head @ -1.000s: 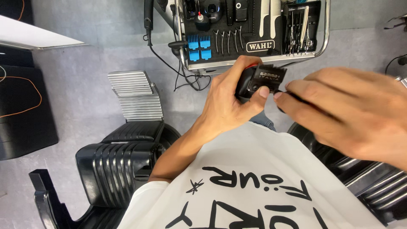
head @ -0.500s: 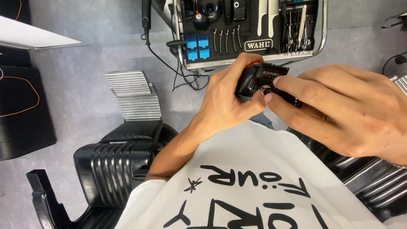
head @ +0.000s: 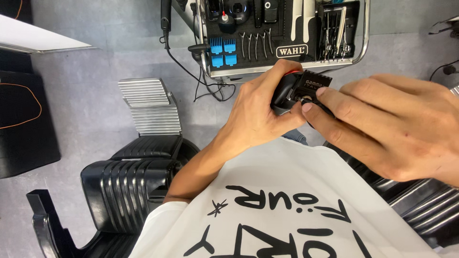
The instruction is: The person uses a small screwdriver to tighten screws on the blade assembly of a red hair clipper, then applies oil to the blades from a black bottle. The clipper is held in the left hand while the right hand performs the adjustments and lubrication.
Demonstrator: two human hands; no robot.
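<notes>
Holding: left hand (head: pixel 253 114) wraps a black hair clipper (head: pixel 294 91), its long axis running from palm to toothed blade, up-right.
Right hand (head: pixel 387 129): fingertips pressed together on the clipper's head, just right of the left hand.
Below: white printed shirt (head: pixel 287 210).
Left: black barber chair (head: pixel 129 191).
Beyond: open tool case (head: pixel 287 38) with blue guards, combs and scissors.

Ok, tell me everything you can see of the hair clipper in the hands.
The hair clipper is black, seemingly plastic, with a toothed blade at its upper end and a red trim line along its top edge. It is held above the lap. The left hand wraps its body; the right hand fingertips press near the blade.
</notes>
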